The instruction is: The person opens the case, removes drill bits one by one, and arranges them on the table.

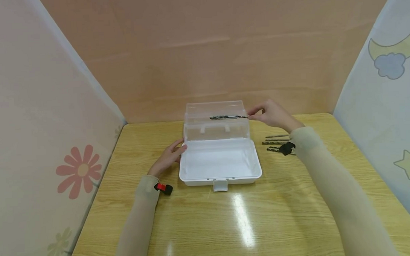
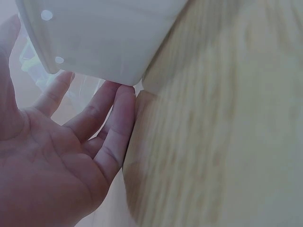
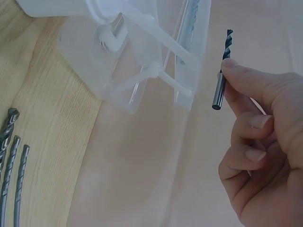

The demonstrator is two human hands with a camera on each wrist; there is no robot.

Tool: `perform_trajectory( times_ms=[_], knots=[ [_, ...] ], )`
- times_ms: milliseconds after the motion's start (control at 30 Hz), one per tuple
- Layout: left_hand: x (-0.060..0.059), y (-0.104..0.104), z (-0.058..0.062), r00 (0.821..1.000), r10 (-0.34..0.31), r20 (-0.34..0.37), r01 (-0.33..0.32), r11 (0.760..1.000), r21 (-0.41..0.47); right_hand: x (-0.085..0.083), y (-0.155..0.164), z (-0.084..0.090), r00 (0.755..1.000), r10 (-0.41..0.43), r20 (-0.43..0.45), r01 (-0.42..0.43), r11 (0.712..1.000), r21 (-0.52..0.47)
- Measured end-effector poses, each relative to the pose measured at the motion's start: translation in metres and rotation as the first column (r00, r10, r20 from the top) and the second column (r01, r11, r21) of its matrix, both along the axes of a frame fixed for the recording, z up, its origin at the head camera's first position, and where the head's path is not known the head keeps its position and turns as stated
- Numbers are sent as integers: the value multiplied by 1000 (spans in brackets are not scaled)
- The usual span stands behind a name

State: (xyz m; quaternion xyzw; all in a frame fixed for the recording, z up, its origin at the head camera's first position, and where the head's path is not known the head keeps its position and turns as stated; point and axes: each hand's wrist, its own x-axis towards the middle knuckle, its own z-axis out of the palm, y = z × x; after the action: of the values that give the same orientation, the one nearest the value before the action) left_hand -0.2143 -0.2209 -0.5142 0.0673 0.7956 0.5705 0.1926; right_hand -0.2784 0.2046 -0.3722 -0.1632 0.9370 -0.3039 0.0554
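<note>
My right hand (image 1: 272, 113) pinches a short drill bit (image 3: 220, 87) between thumb and fingertips, in the air beside the raised clear lid part of a white plastic box (image 1: 220, 182). In the head view several dark drill bits (image 1: 223, 117) show at that clear part (image 1: 216, 131), just left of the pinched one; the right wrist view shows a bit through its translucent wall. My left hand (image 1: 168, 158) touches the box's left side with extended fingers. From the left wrist view, its fingertips (image 2: 124, 92) meet the box's lower corner. The white base lies open.
More drill bits (image 1: 275, 142) lie on the wooden table (image 1: 208, 222) right of the box, partly hidden by the right wrist's black strap. The box's front latch (image 1: 220, 186) hangs down. A peach back panel (image 1: 222, 52) and patterned side panels surround the table.
</note>
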Motion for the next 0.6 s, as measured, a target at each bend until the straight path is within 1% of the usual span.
perform_trajectory(
  times_ms=[167, 400, 600],
  knots=[
    [0, 2, -1, 1000, -5, 7, 5, 1000, 3, 8, 14, -1, 999, -33, 34, 33, 999, -2],
    [1, 2, 2, 1000, 0, 3, 0, 1000, 7, 20, 31, -6, 999, -40, 12, 40, 999, 3],
    [2, 1, 2, 1000, 2, 6, -2, 1000, 12, 32, 43, -11, 998, -52, 24, 51, 999, 13]
  ],
)
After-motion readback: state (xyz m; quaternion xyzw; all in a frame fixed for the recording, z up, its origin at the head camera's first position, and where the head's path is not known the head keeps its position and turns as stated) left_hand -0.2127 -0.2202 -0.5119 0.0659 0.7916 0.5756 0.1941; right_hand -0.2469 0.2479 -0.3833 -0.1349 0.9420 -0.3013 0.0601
